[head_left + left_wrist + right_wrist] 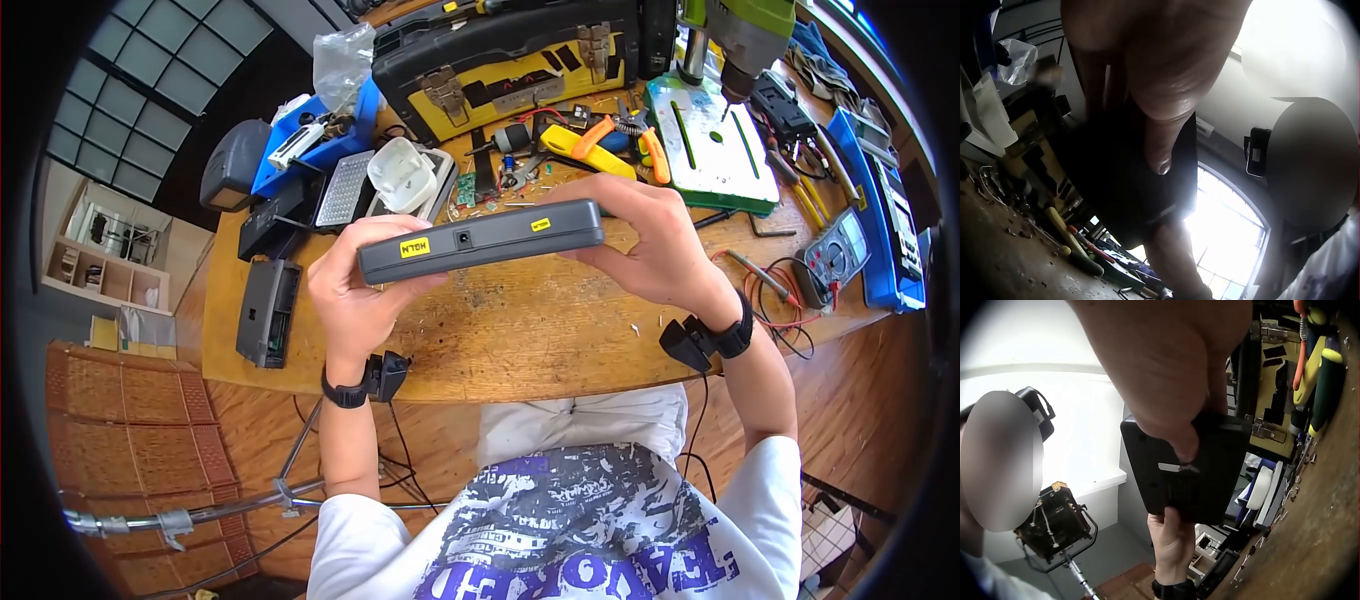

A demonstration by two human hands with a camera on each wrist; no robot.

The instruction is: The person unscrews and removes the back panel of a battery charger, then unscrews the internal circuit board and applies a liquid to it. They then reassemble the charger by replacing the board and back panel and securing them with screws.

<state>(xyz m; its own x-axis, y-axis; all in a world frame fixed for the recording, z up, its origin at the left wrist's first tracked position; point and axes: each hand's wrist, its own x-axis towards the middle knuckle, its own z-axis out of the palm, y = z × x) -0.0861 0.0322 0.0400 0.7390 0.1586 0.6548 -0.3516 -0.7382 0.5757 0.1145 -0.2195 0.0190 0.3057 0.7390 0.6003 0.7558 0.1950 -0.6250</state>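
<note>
A black flat device (510, 238) with two yellow labels and a round socket on its edge is held up above the bench, its edge facing the head view. The left hand (355, 285) grips its left end, thumb underneath. At the other end the right hand (650, 240) pinches it between thumb and fingers. The right wrist view shows the device's dark broad face (1191, 475) with a small pale strip, the thumb pressed on it. In the left wrist view the device (1122, 169) is a dark shape under the left thumb.
A black and yellow toolbox (500, 80) stands at the back, beside a green drill press base (712, 150). Orange-handled pliers, a multimeter (835, 258) and a blue tray (875, 215) lie to the right. A white container (402, 172) and a black case (268, 312) are at left.
</note>
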